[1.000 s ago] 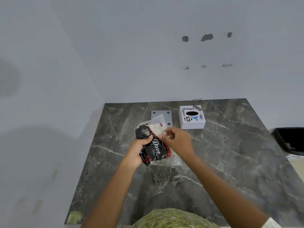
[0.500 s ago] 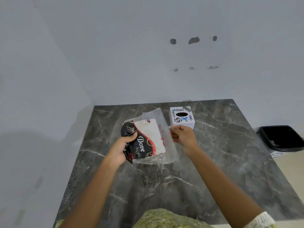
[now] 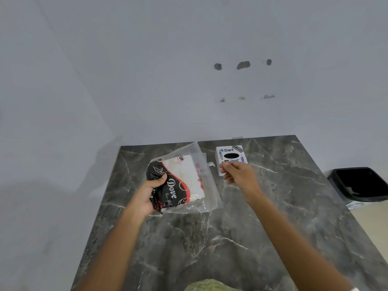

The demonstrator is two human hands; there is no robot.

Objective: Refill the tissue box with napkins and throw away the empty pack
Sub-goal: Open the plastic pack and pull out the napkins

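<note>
Black, red and white napkin pack (image 3: 178, 181), white sticker-covered tissue box (image 3: 231, 153), grey veined marble table (image 3: 231, 238), black bin (image 3: 361, 185).

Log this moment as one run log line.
step: opening pack | left hand: holds Dove napkin pack | right hand: in front of tissue box, grip unclear | bin: right of counter

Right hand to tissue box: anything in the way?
Nothing visible. The right hand is already at the tissue box's near edge, covering part of it. The napkin pack sits apart to the left, in the left hand.
</note>
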